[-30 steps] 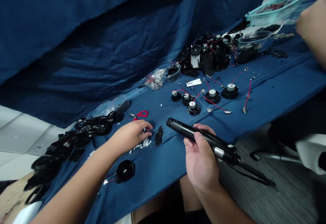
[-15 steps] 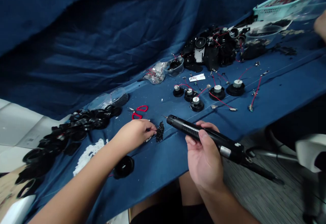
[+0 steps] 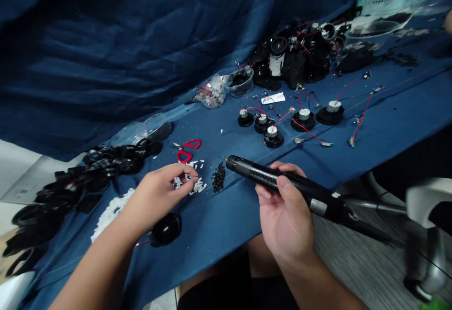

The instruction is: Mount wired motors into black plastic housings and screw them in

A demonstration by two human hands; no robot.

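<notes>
My right hand (image 3: 287, 206) is wrapped round a black electric screwdriver (image 3: 271, 178), whose thin bit points left above the cloth. My left hand (image 3: 165, 190) hovers over a scatter of small white pieces (image 3: 199, 186), thumb and forefinger pinched together. Whatever lies between those fingertips is too small to make out. Just right of them is a little heap of tiny black parts that look like screws (image 3: 219, 178), close below the bit. Below the left wrist sits a round black housing (image 3: 165, 230) with a red wire. Red-handled scissors (image 3: 189, 150) lie beyond the left hand.
Several speaker-like black discs with wires (image 3: 272, 137) stand to the right. Black rings (image 3: 120, 162) and a white heap (image 3: 111, 213) lie left. At the back are a clear tub (image 3: 241, 84), piled black parts (image 3: 300, 60) and a turquoise basket (image 3: 383, 2). Another person's hand shows far right.
My left hand has drawn back leftward from the black heap, uncovering the white pieces. The right hand keeps its hold on the screwdriver, nearly unmoved. The view has shifted slightly.
</notes>
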